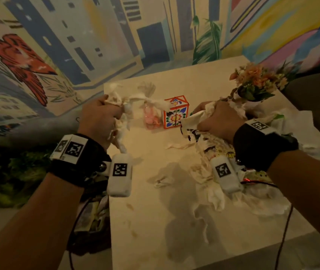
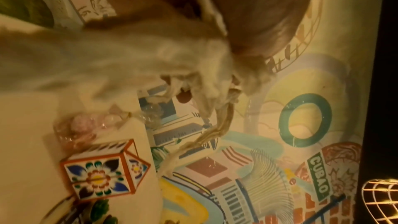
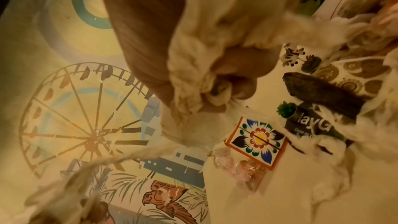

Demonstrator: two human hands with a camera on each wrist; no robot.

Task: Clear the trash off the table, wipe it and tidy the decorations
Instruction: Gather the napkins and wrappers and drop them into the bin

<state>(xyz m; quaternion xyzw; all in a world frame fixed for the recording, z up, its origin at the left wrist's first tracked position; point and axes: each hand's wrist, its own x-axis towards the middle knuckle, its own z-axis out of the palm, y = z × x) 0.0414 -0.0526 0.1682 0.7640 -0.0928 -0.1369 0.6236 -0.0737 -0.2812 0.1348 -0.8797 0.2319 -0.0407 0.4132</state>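
The left hand (image 1: 98, 118) has its fingers (image 1: 116, 112) curled tight round a wad of tissue (image 1: 116, 100); the right hand (image 1: 216, 120) grips another wad of paper (image 1: 194, 117). Between the two fists stand a flowered box (image 1: 175, 112) and a small bag of pink sweets (image 1: 151, 118). Beyond the right fingers sits a flower pot (image 1: 256, 84). More scraps (image 1: 213, 191) litter the worktop (image 1: 155, 230) under the right wrist. Only the right wrist view shows a dark printed wrapper (image 3: 310, 125) beside the box.
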